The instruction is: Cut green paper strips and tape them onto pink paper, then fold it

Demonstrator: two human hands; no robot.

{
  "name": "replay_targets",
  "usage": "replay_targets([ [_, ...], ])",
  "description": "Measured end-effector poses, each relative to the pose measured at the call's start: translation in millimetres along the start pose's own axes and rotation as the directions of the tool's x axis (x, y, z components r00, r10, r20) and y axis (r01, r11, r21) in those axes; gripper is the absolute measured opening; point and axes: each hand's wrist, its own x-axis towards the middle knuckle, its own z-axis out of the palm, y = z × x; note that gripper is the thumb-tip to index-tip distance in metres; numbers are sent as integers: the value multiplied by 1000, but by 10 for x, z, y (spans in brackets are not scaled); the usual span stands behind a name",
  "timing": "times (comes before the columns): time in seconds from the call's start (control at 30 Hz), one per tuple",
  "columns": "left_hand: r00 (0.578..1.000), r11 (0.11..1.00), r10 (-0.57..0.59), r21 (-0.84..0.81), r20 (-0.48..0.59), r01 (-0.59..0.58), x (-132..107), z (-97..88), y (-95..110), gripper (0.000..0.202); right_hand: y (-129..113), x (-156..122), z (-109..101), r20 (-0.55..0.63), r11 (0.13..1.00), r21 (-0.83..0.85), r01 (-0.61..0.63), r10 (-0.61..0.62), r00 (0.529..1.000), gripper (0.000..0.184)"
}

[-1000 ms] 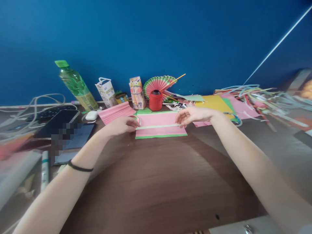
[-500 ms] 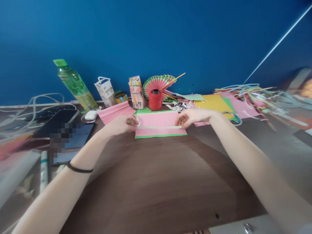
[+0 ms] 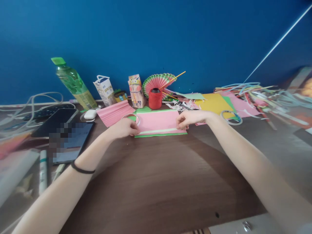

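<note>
Stretched between my two hands, a narrow white strip of tape (image 3: pixel 158 131) runs just above the front edge of a pink sheet of paper (image 3: pixel 157 119). Green paper (image 3: pixel 161 134) shows along that front edge. My left hand (image 3: pixel 125 127) is closed, its fingertips pinching the strip's left end. A thin white tape roll (image 3: pixel 139 120) stands behind its knuckles. Closed in a pinch, my right hand (image 3: pixel 187 119) holds the other end of the strip near the paper's right edge.
Pleated pink paper (image 3: pixel 114 112) lies left of the sheet. Behind stand a red spool (image 3: pixel 155 99), a paper fan (image 3: pixel 156 83), cartons (image 3: pixel 136 92) and a tilted green bottle (image 3: pixel 75 84). Yellow paper (image 3: pixel 214 103) and another tape roll (image 3: pixel 239 123) lie right. Phones and cables crowd the left.
Both hands have brought the tape strip down and toward me, from across the pink sheet to close along its front edge. The strip stays stretched between them.
</note>
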Motion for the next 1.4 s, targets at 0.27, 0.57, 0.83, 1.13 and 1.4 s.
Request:
replay_targets([
  [0.27,992,987,87,145,-90,-74,-4,103,40,15,4,86,70,-14,988,-134,-78,76,997,26],
  [0.57,998,987,70,147,2,-70,-82,72,148,18,10,56,56,49,985,-172,-15,24,999,28],
  [0.83,984,975,160,139,80,-170,-71,78,55,23,45,77,41,47,988,-152,-36,43,998,26],
  [1.13,983,974,158,150,91,-171,-131,-55,138,15,49,81,57,121,998,-68,12,-4,993,30],
  [1.4,956,991,53,101,289,-85,-152,-46,193,16,-58,11,59,129,999,-37,-4,9,992,23],
])
